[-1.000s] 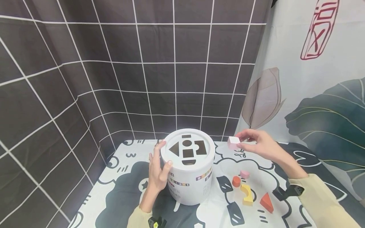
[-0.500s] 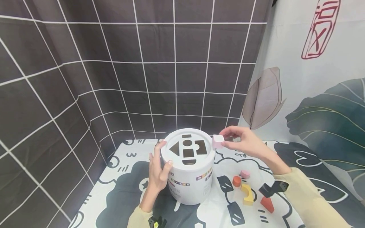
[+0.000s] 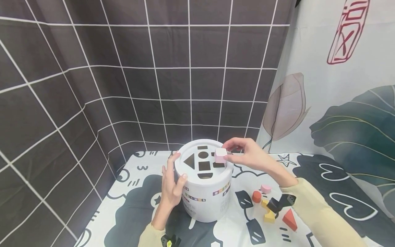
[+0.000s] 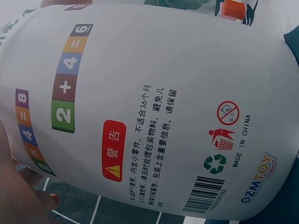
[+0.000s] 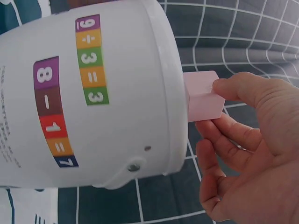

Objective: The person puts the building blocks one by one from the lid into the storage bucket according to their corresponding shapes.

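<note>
A white shape-sorter bucket [image 3: 205, 202] stands upright on the cloth, its lid [image 3: 188, 173] cut with triangle, round, square and other holes. My left hand [image 3: 171, 187] rests against the bucket's left side, thumb and fingers spread at the lid's rim. Between the thumb and fingers of my right hand [image 3: 247, 154] is a pale pink cube block [image 3: 220, 156], held over the right part of the lid and overlapping the notched hole there. The right wrist view shows the pink block [image 5: 204, 96] pinched just beyond the rim.
Right of the bucket lie an orange-red cylinder [image 3: 256, 196], a pink block [image 3: 265, 188], a yellow arch block [image 3: 269, 216] partly hidden by the right wrist camera, and a red triangular block [image 3: 289, 220]. A dark grid curtain [image 3: 166, 85] hangs behind.
My right hand has carried the pink cube block leftward, from right of the bucket to above its lid. The left hand and the bucket have stayed in place.
</note>
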Tool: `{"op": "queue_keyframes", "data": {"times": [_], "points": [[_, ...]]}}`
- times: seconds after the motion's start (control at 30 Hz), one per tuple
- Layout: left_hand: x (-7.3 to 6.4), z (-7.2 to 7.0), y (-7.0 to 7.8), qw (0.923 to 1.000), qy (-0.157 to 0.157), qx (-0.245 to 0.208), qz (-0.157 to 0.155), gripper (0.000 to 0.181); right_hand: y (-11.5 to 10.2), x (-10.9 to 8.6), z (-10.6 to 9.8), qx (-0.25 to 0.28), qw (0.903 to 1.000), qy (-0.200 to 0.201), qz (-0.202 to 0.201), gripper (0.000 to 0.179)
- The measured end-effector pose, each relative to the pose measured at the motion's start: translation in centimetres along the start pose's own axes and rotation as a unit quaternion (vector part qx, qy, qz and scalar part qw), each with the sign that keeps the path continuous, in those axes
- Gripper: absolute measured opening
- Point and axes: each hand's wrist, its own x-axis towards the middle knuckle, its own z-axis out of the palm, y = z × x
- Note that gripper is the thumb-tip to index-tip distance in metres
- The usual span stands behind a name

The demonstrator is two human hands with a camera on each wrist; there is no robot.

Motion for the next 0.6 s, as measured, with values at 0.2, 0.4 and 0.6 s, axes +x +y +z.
{"op": "queue_keyframes", "data": {"times": [0.2, 0.4, 0.6], "points": [[0.0, 0.0, 0.0, 1.0000, -0.001, 0.001, -0.001, 0.068, -0.4, 0.6, 0.8, 0.004, 0.9999, -0.010, 0.005, 0.024], [0.0, 0.0, 0.0, 1.0000, -0.003, 0.001, -0.005, 0.068, -0.6, 1.0, 1.8, 0.006, 0.9998, -0.016, 0.008, 0.023], [0.0, 0.0, 0.0, 1.0000, -0.003, -0.001, -0.005, 0.068, -1.0, 1.3, 2.5, 0.002, 0.9996, -0.025, 0.010, 0.025]]}}
